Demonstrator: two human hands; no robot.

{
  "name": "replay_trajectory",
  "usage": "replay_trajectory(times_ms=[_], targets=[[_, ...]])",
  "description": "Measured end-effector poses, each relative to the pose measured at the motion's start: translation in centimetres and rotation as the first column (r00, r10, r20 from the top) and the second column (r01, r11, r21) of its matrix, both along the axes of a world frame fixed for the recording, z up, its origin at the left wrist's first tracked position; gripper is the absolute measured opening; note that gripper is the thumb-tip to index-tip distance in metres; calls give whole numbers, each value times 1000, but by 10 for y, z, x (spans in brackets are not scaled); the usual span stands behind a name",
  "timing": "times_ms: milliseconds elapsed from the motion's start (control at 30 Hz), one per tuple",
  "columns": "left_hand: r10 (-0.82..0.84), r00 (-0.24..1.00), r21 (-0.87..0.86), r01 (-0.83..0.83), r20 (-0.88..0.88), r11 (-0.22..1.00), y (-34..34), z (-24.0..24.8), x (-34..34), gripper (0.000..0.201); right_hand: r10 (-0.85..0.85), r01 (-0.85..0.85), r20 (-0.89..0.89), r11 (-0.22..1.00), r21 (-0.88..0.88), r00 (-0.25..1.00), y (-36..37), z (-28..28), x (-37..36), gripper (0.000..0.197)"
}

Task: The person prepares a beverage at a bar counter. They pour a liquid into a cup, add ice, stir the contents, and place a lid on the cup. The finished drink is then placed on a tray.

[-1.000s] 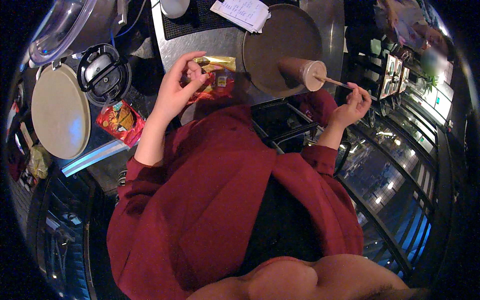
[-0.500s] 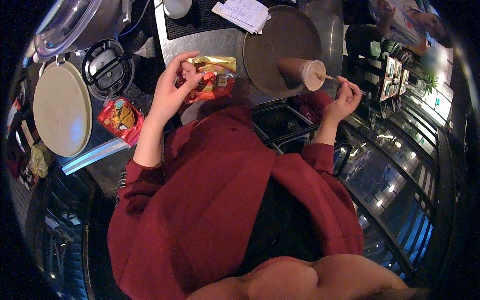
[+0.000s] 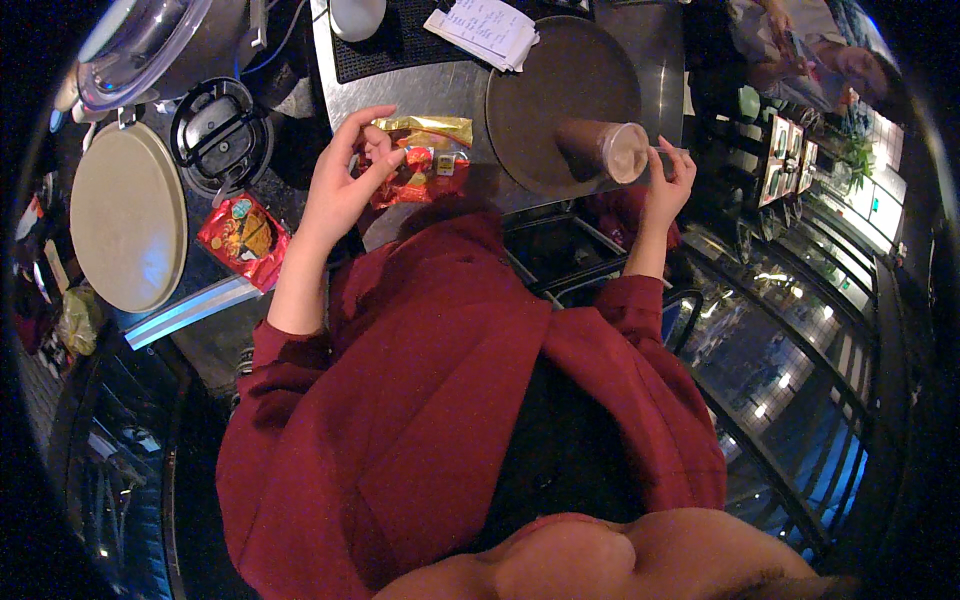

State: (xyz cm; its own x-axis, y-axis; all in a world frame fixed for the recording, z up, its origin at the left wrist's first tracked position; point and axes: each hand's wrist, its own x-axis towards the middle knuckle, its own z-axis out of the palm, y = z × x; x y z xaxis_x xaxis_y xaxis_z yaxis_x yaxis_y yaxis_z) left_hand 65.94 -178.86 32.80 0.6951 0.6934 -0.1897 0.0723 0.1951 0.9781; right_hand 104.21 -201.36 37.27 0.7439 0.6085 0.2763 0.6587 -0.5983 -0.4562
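Observation:
My left hand (image 3: pixel 345 185) is at a shiny red and gold snack packet (image 3: pixel 425 178). The thumb lies over the packet's left side, and the fingers are curled at its gold edge. A tall clear cup (image 3: pixel 625 155) of brown, frothy drink stands on the right part of a round dark tray (image 3: pixel 560 85). Right beside its rim, my right hand (image 3: pixel 668 190) has thumb and forefinger pinched around a thin stick. Most of that stick is hidden at the fingers and the cup's mouth.
A second red packet (image 3: pixel 243 240) lies at the left, near a round beige tray (image 3: pixel 128 220) and a black lid (image 3: pixel 222 135). Paper slips (image 3: pixel 487 35) rest on a black mat (image 3: pixel 400 45) at the back. Another person (image 3: pixel 800 60) is at the far right.
My right hand has moved left, close against the cup's rim. The stick, which stuck out plainly before, is now mostly hidden. My left hand and the packet have hardly moved.

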Motion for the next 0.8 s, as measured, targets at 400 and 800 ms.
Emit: replay_trajectory(times_ms=[400,800], targets=[[-17,998,259,31,-54,965,-13,4,3,41,45,-36,-50,982,185,998,-35,15,-3,37],[-548,736,257,662,-397,704,-72,12,12,48,-371,555,-528,795,245,764,-291,-16,-161,14]])
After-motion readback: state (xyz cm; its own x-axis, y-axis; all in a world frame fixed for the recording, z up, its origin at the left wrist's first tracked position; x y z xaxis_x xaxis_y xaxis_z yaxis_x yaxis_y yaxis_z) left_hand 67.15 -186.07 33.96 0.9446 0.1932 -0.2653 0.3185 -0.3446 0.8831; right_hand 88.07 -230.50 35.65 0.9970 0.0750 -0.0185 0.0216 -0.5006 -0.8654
